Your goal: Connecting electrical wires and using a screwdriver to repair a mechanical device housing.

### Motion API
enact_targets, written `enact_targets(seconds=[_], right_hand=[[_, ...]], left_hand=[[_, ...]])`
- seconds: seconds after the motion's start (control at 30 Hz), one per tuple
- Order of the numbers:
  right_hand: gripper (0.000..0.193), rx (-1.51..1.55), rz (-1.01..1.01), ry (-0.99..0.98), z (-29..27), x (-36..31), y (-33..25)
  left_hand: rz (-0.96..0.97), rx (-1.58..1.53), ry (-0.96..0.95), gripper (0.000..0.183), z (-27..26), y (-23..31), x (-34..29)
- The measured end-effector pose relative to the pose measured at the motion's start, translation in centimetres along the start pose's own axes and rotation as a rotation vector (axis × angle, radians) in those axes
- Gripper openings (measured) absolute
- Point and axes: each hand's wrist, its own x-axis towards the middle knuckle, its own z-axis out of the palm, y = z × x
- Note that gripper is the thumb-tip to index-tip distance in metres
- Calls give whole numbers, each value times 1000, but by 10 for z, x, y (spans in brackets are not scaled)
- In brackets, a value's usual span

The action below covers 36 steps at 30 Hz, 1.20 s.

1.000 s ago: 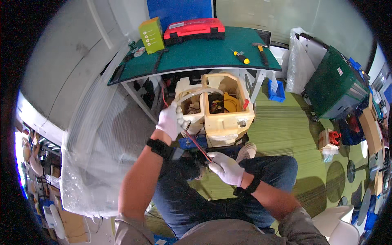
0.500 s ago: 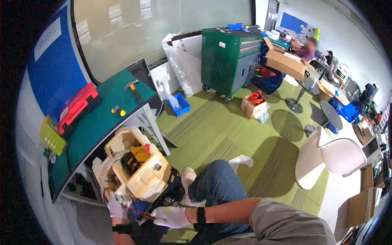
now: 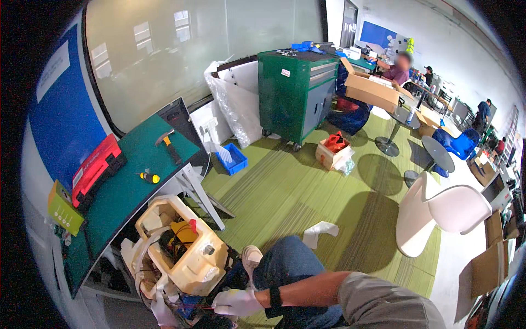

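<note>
A cream plastic housing [image 3: 200, 270] with an open top sits low in front of me, beside the green-topped table. Dark wires and a yellow part [image 3: 184, 231] show inside it. At its near side are more cables and a blue part [image 3: 189, 305]. Both my hands wear white gloves. My left hand [image 3: 162, 311] is closed at the near left of the housing, partly cut off by the lower edge. My right hand [image 3: 236, 302] is closed in front of my knee. Thin red wires [image 3: 192, 306] run between the two hands.
On the green-topped table [image 3: 118, 205] lie a hammer [image 3: 169, 145], a yellow-and-black screwdriver [image 3: 148, 177], a red toolbox [image 3: 98, 171] and a green box [image 3: 66, 209]. A blue bin [image 3: 233, 160], a green tool cabinet [image 3: 293, 96] and a white chair [image 3: 449, 211] stand beyond. A person [image 3: 399, 70] sits farther back.
The view has shifted, so most of the scene sits lower in the picture. My hands are lower too, and the red wires still run between them.
</note>
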Motion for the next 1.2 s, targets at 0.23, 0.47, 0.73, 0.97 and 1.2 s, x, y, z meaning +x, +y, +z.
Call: enact_targets(seconds=[0.23,0.47,0.73,0.97,1.2], right_hand=[[36,61,-105,120,7,8,0],[43,27,-19,114,5,17,-26],[45,89,52,121,9,30,-36],[43,24,-5,198,13,27,-34],[40,48,-51,223,29,25,-42]], left_hand=[[100,215,-21,36,-24,-13,12],[-204,105,106,34,-15,3,8],[-137,290,-46,27,-11,27,-9],[-135,43,-81,33,-8,21,-17],[-383,-288,-153,43,-33,15,-15]])
